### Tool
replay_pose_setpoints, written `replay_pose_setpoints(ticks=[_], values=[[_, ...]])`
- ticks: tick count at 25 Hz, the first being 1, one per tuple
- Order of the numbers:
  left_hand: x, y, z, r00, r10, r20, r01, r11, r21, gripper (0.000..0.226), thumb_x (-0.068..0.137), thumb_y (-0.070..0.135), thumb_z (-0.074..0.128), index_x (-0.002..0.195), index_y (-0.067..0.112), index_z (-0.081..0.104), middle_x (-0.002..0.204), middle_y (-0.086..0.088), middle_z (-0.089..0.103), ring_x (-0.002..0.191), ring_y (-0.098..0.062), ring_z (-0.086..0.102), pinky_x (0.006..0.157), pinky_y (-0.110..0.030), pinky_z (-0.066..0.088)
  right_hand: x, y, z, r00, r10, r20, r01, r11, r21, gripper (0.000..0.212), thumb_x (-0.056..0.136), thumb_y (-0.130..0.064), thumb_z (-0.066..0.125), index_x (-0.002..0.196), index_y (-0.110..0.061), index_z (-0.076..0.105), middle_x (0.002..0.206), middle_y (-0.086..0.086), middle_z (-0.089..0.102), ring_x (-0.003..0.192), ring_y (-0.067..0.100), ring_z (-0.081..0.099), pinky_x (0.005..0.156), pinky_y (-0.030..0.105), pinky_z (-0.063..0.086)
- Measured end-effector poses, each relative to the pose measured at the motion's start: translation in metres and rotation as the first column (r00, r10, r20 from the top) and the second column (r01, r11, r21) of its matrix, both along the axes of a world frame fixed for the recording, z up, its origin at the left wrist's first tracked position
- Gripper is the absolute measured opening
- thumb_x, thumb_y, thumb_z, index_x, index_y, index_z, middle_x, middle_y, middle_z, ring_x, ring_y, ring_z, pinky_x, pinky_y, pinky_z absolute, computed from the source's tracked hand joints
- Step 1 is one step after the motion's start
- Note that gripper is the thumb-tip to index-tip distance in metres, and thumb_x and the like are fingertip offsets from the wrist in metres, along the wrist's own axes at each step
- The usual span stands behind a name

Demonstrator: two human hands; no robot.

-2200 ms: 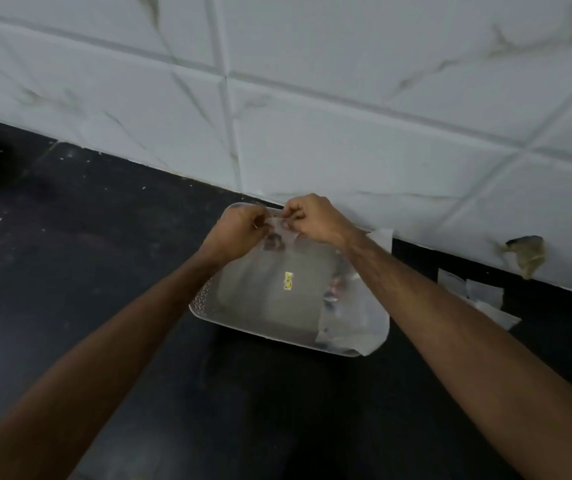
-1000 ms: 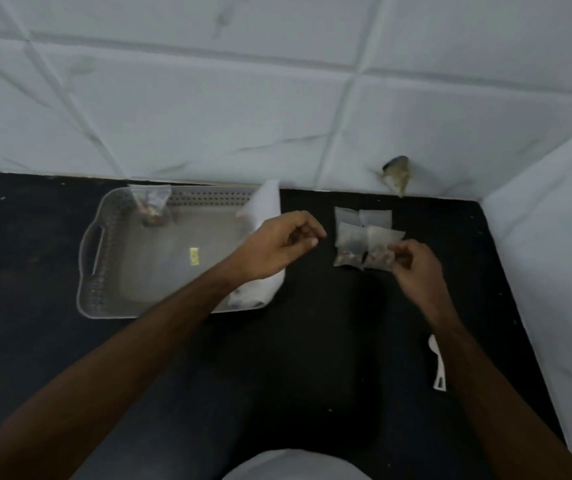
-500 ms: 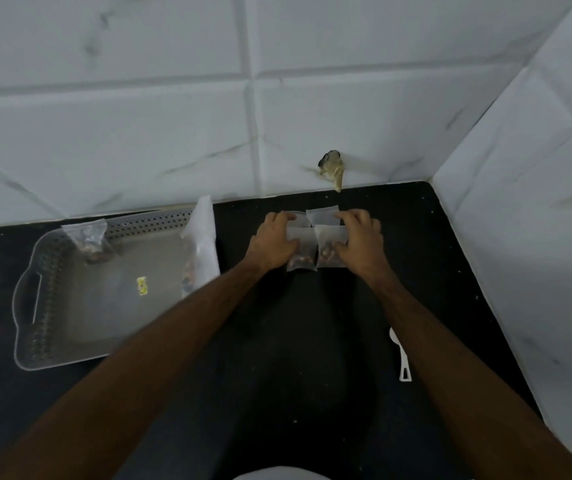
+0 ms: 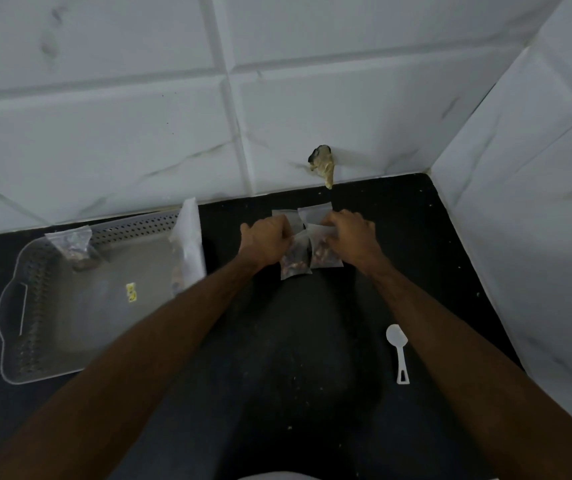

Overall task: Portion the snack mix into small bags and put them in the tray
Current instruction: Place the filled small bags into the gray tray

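A white spoon (image 4: 398, 351) lies near right on the black bench (image 4: 295, 358); the tray (image 4: 18, 306) sits left holding one filled bag (image 4: 71, 244); farther, left hand (image 4: 266, 241) and right hand (image 4: 350, 237) curl fingers around the small bags (image 4: 307, 258).

bare counter (image 4: 295, 341) between tray (image 4: 11, 327) and spoon (image 4: 398, 351), walls behind, right

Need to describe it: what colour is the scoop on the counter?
White, seen in the head view: the scoop on the black counter.
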State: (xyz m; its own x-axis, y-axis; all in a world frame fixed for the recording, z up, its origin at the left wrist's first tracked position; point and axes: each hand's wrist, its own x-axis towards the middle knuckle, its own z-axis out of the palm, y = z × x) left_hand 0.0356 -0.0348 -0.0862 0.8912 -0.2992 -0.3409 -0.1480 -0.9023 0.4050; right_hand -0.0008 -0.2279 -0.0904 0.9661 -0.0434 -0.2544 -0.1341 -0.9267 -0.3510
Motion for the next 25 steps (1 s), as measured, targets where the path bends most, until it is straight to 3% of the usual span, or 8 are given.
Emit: replay_pose_setpoints(ticks=[3,5,7,10,13,19,22,25], values=[[-0.016,0.018,0.013,0.995,-0.027,-0.095,0.005,0.975,-0.224,0.008,0.096,0.021,0.063,0.104,0.021,0.064,0.107,0.002,0.068,0.101,-0.017,0.066,0.094,-0.04,0.054,-0.002,-0.005,0.009,0.995,-0.023,-0.093,0.04,0.981,0.189,0.005,0.092,-0.024,0.065,0.089,-0.022,0.068,0.093,-0.004,0.066,0.092,0.018,0.065,0.082,0.037,0.052],[-0.028,0.035,0.03,0.988,-0.048,-0.145,-0.012,0.921,-0.389,0.008,0.093,0.017,0.07,0.098,0.022,0.066,0.101,0.007,0.069,0.097,-0.011,0.068,0.091,-0.033,0.056,-0.007,-0.007,0.025,0.985,0.019,-0.173,0.029,0.962,0.27,0.007,0.092,-0.024,0.069,0.091,-0.018,0.071,0.091,-0.003,0.068,0.087,0.015,0.066,0.072,0.029,0.05],[-0.038,0.052,0.052,0.984,-0.088,-0.158,-0.005,0.859,-0.511,0.012,0.091,0.014,0.073,0.096,0.023,0.067,0.096,0.01,0.07,0.092,-0.004,0.069,0.087,-0.026,0.056,-0.011,-0.008,0.049,0.981,0.082,-0.176,-0.027,0.955,0.295,0.009,0.091,-0.025,0.07,0.097,-0.018,0.072,0.095,-0.004,0.069,0.089,0.011,0.066,0.074,0.027,0.05],[-0.052,0.09,0.091,0.992,-0.092,-0.091,0.012,0.764,-0.645,0.01,0.089,0.012,0.076,0.093,0.019,0.069,0.091,0.004,0.074,0.087,-0.009,0.071,0.082,-0.025,0.057,-0.012,0.005,0.097,0.978,0.173,-0.117,-0.121,0.926,0.358,0.007,0.089,-0.026,0.073,0.09,-0.02,0.073,0.083,-0.006,0.073,0.077,0.006,0.069,0.066,0.022,0.052],[-0.057,0.144,0.127,0.999,0.034,0.004,-0.021,0.697,-0.717,0.009,0.09,0.012,0.076,0.089,0.018,0.069,0.086,0.003,0.073,0.081,-0.014,0.068,0.076,-0.025,0.054,-0.003,0.05,0.15,0.959,0.281,-0.041,-0.239,0.878,0.414,0.009,0.089,-0.026,0.075,0.083,-0.02,0.073,0.071,-0.012,0.072,0.065,-0.001,0.065,0.059,0.018,0.049],[-0.063,0.271,0.15,0.903,0.277,0.33,-0.064,0.844,-0.533,0.009,0.097,0.018,0.067,0.094,0.02,0.059,0.09,0.01,0.068,0.082,-0.004,0.064,0.074,-0.016,0.046,0.034,0.186,0.181,0.912,0.364,0.189,-0.409,0.778,0.476,0.01,0.092,-0.028,0.072,0.087,-0.019,0.073,0.085,-0.001,0.075,0.078,0.012,0.069,0.067,0.03,0.056],[-0.064,0.332,0.127,0.868,0.349,0.352,-0.197,0.894,-0.402,0.008,0.098,0.019,0.063,0.097,0.021,0.056,0.091,0.011,0.069,0.085,-0.014,0.067,0.075,-0.034,0.054,0.051,0.255,0.156,0.895,0.411,0.171,-0.442,0.77,0.461,0.007,0.093,-0.023,0.07,0.092,-0.017,0.072,0.088,-0.001,0.075,0.083,0.019,0.07,0.069,0.036,0.057],[-0.068,0.374,0.096,0.84,0.436,0.322,-0.329,0.882,-0.337,0.007,0.097,0.021,0.064,0.099,0.019,0.057,0.093,0.006,0.07,0.086,-0.023,0.067,0.075,-0.041,0.053,0.065,0.307,0.114,0.898,0.408,0.164,-0.439,0.806,0.398,0.005,0.094,-0.02,0.066,0.094,-0.019,0.071,0.092,-0.002,0.073,0.086,0.02,0.07,0.077,0.04,0.059]])
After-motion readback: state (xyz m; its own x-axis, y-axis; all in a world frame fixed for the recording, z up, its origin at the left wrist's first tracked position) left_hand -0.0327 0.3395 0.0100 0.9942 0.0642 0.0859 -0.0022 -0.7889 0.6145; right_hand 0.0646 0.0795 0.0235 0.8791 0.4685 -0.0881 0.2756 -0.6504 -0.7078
